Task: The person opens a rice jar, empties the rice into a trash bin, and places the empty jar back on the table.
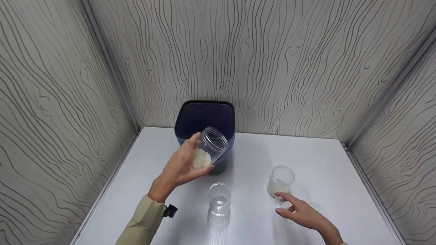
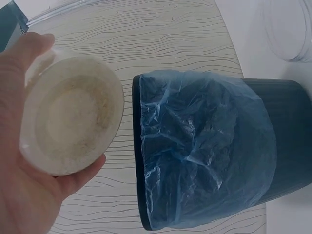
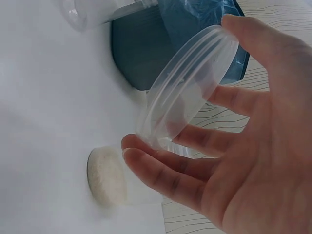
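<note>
My left hand (image 1: 175,167) grips a transparent plastic jar (image 1: 215,149), tilted with its open mouth up and to the right. White rice-like grains (image 1: 201,158) lie in its lower part; the left wrist view shows them through the jar's base (image 2: 73,122). That jar is held in front of a dark bin (image 1: 177,124). Between thumb and fingers, my right hand (image 1: 301,211) holds a transparent plastic lid (image 3: 183,80) by its rim. Just beyond the lid, a second transparent jar (image 1: 282,178) stands on the table with white grains (image 3: 107,176) at the bottom.
A third transparent jar (image 1: 219,200) stands on the white table (image 1: 248,217) between the two hands. The bin at the back wears a blue plastic bag (image 2: 209,146) folded over its rim. Wood-grain patterned panels (image 1: 265,61) enclose the table at the back and sides.
</note>
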Demonstrator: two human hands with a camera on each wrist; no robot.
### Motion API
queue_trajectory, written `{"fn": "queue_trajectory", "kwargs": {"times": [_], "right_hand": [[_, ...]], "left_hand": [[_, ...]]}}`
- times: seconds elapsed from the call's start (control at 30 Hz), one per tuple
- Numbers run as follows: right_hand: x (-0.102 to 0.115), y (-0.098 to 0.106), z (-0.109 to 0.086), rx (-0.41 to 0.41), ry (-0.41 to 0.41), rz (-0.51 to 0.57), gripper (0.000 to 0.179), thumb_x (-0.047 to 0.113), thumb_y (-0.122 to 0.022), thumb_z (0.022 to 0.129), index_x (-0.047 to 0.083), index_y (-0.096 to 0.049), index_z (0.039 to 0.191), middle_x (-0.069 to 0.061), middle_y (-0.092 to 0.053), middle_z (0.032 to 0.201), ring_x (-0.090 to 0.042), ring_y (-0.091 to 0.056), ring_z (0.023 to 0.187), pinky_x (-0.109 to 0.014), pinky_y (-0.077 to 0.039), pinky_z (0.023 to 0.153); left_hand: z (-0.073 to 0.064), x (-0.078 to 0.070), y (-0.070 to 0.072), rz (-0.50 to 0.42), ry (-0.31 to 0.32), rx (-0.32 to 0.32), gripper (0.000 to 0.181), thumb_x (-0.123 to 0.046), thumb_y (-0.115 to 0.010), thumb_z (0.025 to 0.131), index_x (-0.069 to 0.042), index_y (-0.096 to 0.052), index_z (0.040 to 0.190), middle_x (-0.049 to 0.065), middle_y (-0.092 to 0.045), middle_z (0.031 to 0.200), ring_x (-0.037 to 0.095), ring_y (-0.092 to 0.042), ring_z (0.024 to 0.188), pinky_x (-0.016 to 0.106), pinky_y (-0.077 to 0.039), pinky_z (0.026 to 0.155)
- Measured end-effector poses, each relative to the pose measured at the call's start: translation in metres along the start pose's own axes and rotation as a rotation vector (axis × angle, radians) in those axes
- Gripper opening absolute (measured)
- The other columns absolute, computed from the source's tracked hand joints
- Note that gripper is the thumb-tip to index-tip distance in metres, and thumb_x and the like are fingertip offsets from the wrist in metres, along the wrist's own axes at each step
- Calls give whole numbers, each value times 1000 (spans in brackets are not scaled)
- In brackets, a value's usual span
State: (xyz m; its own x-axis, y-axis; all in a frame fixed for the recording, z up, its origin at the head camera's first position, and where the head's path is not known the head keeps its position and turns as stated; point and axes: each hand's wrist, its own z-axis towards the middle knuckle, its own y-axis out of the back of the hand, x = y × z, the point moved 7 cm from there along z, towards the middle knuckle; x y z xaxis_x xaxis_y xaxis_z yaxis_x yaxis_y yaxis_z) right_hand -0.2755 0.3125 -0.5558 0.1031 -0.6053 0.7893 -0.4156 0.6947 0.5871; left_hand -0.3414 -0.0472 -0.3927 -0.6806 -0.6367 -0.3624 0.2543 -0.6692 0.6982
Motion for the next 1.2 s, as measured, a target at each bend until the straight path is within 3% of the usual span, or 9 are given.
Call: {"fn": "queue_trajectory", "kwargs": {"times": [0.23, 0.57, 0.67, 1.03, 1.2], "right_hand": [[-14, -2, -3, -26, -64, -43, 66, 41, -59, 95, 7, -40, 148, -33, -40, 147, -37, -64, 103, -42, -55, 69], [-31, -14, -5, -59, -76, -100, 68, 41, -61, 94, 4, -40, 147, -33, -39, 148, -54, -54, 115, -62, -51, 84], [-36, -20, -6, -47, -79, -97, 68, 40, -60, 95, 3, -40, 147, -34, -39, 147, -54, -55, 113, -63, -50, 85], [-51, -33, -4, -48, -78, -115, 69, 44, -61, 94, 3, -41, 146, -30, -43, 146, -53, -43, 130, -66, -42, 97], [-57, -34, -5, -54, -125, -144, 72, 47, -62, 92, 4, -42, 146, -29, -43, 146, -53, -38, 135, -68, -33, 103]], "left_hand": [[7, 3, 6, 19, 11, 31, 104, -50, -83, 70, -7, -31, 150, 13, -61, 122, 24, -61, 103, 43, -55, 81], [16, 8, 6, 28, 9, 56, 103, -49, -82, 71, -8, -29, 150, 16, -61, 121, 25, -61, 102, 44, -55, 83], [18, 12, 7, 36, 26, 69, 103, -48, -82, 71, -9, -28, 150, 16, -61, 121, 26, -61, 102, 44, -54, 83], [34, 24, 9, 68, 88, 133, 101, -53, -79, 74, -12, -27, 151, 16, -61, 124, 28, -61, 106, 47, -54, 83], [38, 29, 10, 89, 99, 145, 102, -53, -79, 74, -10, -28, 151, 17, -61, 124, 29, -61, 110, 46, -54, 84]]}}
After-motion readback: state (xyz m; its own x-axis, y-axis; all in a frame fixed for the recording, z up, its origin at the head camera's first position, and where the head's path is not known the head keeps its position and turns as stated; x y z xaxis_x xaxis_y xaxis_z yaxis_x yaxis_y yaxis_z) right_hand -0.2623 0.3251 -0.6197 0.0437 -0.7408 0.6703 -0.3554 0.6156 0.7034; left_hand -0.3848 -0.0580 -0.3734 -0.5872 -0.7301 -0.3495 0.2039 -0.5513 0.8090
